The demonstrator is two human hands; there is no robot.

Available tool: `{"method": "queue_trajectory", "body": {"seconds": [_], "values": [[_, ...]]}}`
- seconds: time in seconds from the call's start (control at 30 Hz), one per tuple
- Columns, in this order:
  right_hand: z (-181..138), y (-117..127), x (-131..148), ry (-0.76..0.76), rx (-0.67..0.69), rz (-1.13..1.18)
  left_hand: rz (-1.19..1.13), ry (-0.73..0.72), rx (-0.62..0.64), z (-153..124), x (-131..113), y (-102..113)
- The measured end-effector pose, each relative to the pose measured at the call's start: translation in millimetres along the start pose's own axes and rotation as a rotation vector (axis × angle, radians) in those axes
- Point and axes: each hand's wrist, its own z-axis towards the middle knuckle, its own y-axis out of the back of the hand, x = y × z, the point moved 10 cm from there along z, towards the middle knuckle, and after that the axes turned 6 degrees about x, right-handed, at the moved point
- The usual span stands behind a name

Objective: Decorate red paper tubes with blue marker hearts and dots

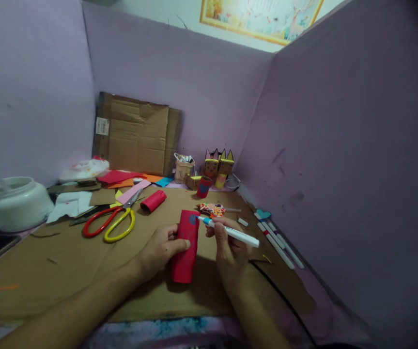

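Observation:
My left hand [161, 249] grips a red paper-covered tube [186, 246] that lies on the brown cardboard work surface [67, 261]. My right hand [228, 245] pinches a white marker with a blue tip [230, 231], and the tip touches a blue spot near the tube's far end. Both hands sit side by side in the middle of the surface.
Red- and yellow-handled scissors [110, 222] and a second red tube [153, 200] lie to the left. Several markers [277, 242] rest at the right. Small paper figures [219, 167], a cardboard sheet [136, 135], coloured paper [121, 182] and a white pot [10, 201] stand behind and left.

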Motion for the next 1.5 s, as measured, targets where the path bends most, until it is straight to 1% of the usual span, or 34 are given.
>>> {"method": "queue_trajectory", "body": {"seconds": [0.23,0.4,0.6,0.87,1.0,1.33,1.5], "values": [[-0.9,0.5,-0.4,-0.005,0.0,0.01,-0.013,-0.017,-0.007,-0.1,-1.8,0.4],[-1.5,1.6,-2.7,-0.024,-0.006,0.003,-0.015,-0.006,0.015,0.6,-0.1,-1.1],[0.2,1.4,0.9,-0.022,0.009,-0.023,-0.046,0.006,0.015,0.7,2.4,-0.7],[-4.0,7.2,-6.7,-0.021,-0.059,0.024,-0.056,0.02,0.009,-0.4,2.2,-1.6],[-3.0,5.4,-6.5,-0.032,-0.044,0.029,-0.049,0.016,0.011,-0.1,2.1,-1.8],[-1.4,1.6,-2.5,-0.003,-0.015,0.038,-0.045,0.008,-0.006,-0.2,2.9,0.0],[-0.7,1.4,1.1,-0.01,0.003,-0.003,-0.055,0.015,0.0,-0.3,2.7,-0.7]]}}
